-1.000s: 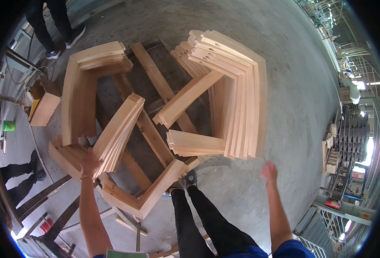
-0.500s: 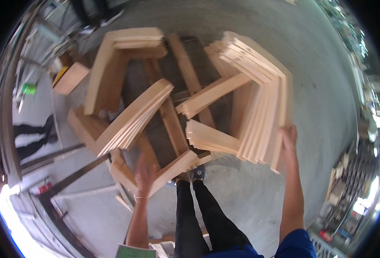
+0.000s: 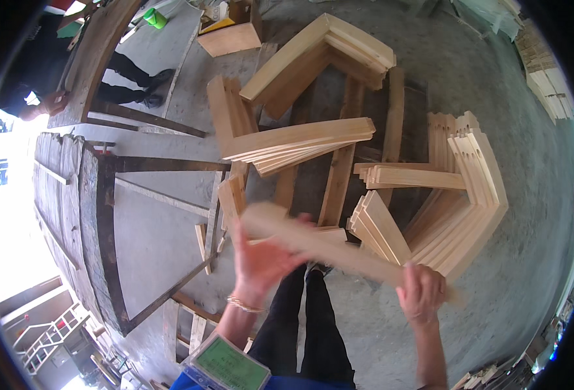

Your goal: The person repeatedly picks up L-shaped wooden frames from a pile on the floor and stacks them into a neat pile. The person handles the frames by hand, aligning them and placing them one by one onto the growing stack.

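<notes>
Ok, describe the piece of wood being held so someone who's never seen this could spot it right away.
Find the dark pallet on the concrete floor, ringed by stacks of pale L-shaped frames. Just below it, a single wooden strip spans from the left hand to the right hand. It alone is lifted and motion-blurred.

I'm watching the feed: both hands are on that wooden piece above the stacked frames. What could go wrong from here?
1. The wooden piece is blurred, so it seems to be swinging; the left hand or right hand could lose it, and it might drop toward the legs below.
2. Its far end passes close to the leaning stack of angled frames and could knock them over.
3. A person stands at the workbench nearby.
</notes>
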`<state>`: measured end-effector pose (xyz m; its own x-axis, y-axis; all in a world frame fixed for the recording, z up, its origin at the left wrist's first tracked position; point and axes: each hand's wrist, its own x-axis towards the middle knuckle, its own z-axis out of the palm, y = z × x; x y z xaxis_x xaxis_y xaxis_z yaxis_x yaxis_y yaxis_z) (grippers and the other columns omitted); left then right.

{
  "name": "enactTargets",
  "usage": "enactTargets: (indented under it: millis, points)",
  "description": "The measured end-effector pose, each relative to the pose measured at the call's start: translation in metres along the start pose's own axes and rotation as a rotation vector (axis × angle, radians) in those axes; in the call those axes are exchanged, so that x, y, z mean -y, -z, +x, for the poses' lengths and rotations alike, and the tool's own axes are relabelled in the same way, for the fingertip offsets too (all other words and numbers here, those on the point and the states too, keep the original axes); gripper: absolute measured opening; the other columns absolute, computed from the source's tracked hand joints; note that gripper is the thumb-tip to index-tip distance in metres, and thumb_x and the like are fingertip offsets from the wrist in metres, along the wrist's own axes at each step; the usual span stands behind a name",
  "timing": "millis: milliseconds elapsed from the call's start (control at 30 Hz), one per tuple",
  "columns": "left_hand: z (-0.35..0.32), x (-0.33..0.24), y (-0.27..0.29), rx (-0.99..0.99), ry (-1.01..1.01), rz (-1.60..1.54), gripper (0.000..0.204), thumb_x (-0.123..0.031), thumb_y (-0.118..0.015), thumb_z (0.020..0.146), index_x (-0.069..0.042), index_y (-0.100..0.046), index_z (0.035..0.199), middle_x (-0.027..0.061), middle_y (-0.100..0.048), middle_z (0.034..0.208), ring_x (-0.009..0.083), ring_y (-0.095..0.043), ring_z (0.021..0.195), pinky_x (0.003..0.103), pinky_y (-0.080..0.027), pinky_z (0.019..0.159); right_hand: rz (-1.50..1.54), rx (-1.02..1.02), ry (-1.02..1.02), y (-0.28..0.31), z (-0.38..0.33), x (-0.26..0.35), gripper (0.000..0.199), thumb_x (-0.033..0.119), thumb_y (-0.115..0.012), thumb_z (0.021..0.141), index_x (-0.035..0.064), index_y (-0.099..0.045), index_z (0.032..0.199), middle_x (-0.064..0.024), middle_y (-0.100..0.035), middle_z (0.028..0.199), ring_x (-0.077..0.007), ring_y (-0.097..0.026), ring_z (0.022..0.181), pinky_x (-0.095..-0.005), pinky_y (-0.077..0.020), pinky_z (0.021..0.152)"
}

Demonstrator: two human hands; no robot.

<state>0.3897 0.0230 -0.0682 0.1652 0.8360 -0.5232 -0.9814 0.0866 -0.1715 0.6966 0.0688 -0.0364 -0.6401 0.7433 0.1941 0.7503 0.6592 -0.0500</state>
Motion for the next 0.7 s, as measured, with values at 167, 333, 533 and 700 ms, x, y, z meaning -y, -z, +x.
enactTargets:
  millis: [167, 333, 533, 700]
  points:
    - [-0.070, -0.049, 0.075, -0.025, 0.020, -0.410, 0.077, -0.044, -0.064, 0.076, -0.001, -0.034, 0.133, 0.0154, -0.054, 0.101, 0.0292, -0.056, 0.098, 0.047, -0.044, 0.095, 0.212, 0.110, 0.234, -0.013, 0.033, 0.004, 0.048, 0.009, -0.065, 0.076, 0.0132, -0.053, 0.122, -0.0046, -0.054, 0.097, -0.0199, -0.057, 0.086, -0.0363, -0.0429, 0.076]
    - [-0.069, -0.056, 0.056, 0.287, -0.229, 0.137, 0.079, -0.034, -0.061, 0.074, 0.005, -0.029, 0.136, 0.0179, -0.053, 0.114, 0.0318, -0.057, 0.101, 0.043, -0.045, 0.095, 0.476, 0.495, 0.233, -0.041, 0.076, 0.016, 0.066, 0.005, -0.074, 0.063, 0.0170, -0.049, 0.124, -0.0060, -0.052, 0.090, -0.0241, -0.053, 0.093, -0.0467, -0.0306, 0.102]
    - [-0.035, -0.161, 0.051, -0.441, -0.442, 0.852, 0.048, -0.024, -0.057, 0.089, 0.004, -0.045, 0.126, 0.0120, -0.055, 0.121, 0.0244, -0.053, 0.112, 0.036, -0.046, 0.093, 0.348, 0.149, 0.305, -0.134, 0.152, 0.028, 0.070, 0.005, -0.077, 0.054, 0.0130, -0.050, 0.118, -0.0072, -0.051, 0.088, -0.0261, -0.050, 0.094, -0.0468, -0.0300, 0.104]
    - [0.020, -0.243, 0.051, -0.454, -0.650, 0.922, 0.036, -0.025, -0.058, 0.091, -0.002, -0.053, 0.118, 0.0069, -0.059, 0.113, 0.0193, -0.058, 0.101, 0.034, -0.048, 0.089, 0.250, -0.117, 0.333, -0.175, 0.238, 0.038, 0.071, 0.009, -0.079, 0.052, 0.0123, -0.050, 0.117, -0.0075, -0.052, 0.094, -0.0280, -0.047, 0.100, -0.0434, -0.0334, 0.101]
